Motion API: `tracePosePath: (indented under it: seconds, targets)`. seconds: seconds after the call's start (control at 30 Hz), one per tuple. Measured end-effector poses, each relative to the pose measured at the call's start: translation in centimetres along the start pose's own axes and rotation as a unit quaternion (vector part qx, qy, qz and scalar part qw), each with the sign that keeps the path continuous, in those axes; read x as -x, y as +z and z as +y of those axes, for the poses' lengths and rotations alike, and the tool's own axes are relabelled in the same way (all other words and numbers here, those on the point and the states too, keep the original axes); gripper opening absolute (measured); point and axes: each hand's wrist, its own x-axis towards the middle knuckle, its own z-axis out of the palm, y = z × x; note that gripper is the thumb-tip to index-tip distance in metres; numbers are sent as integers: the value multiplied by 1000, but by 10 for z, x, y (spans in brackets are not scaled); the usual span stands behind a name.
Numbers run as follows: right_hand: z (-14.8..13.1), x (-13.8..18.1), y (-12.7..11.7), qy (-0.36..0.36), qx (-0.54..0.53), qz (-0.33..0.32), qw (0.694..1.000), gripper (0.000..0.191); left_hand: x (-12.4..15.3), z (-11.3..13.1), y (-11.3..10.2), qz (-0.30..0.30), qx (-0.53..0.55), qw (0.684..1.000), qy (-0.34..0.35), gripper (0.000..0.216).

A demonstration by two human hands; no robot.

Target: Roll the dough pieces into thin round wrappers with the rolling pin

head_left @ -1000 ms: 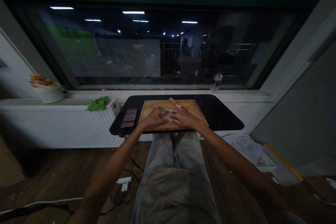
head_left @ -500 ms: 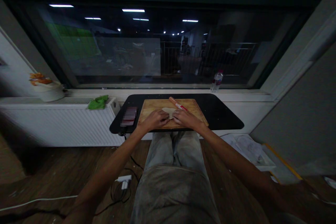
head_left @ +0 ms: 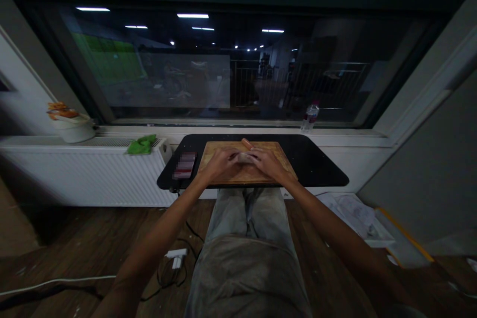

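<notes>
A pale, flat piece of dough (head_left: 245, 158) is held up between my hands over the wooden cutting board (head_left: 238, 179). Its left edge is pinched by the fingers of my left hand (head_left: 223, 160). On the opposite side, my right hand (head_left: 267, 161) grips the other edge, with thumb and fingers closed. The dough looks raised off the board and tilted, though its underside is hidden. Just behind it on the board lies an orange-brown sausage stick (head_left: 246, 143), its near end covered by my right hand.
Under the board is a black tabletop (head_left: 316, 169), with a pixelated flat rectangular object (head_left: 185, 165) at its left. A water bottle (head_left: 309, 117) stands on the windowsill. A green cloth (head_left: 142, 144) and a white pot (head_left: 74, 128) rest on the radiator (head_left: 89, 174).
Both hands have shifted slightly away from me and lifted the dough from the board, tilting it. My right hand now covers the sausage stick's labelled near part.
</notes>
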Motion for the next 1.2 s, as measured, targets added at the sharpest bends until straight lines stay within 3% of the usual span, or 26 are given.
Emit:
tracePosePath:
  seconds: [0.17,0.37,0.53,0.63,0.77,0.9,1.03,1.2]
  targets:
    - [-4,-13,-4,26,-73,-1,997,24,-9,-8,0,-3,50,999,-7,23]
    - [-1,-15,3,31,-56,16,998,20,-6,-17,12,26,57,998,32,22]
    - [3,-8,9,-39,-26,13,999,23,2,-12,16,50,20,992,110,25]
    - [2,-5,12,-63,-42,19,997,25,7,-9,18,72,-1,990,120,27]
    - [-2,-10,14,42,-130,45,990,21,11,-13,24,93,-6,989,118,30]
    - [-1,-19,6,100,-195,-17,976,23,13,-22,32,113,-13,984,135,32]
    - [-1,-23,-5,63,-157,-81,982,24,14,-24,33,99,-13,987,126,33]
    - [-1,-19,-1,17,-61,-83,995,25,13,-13,26,75,22,994,73,30]
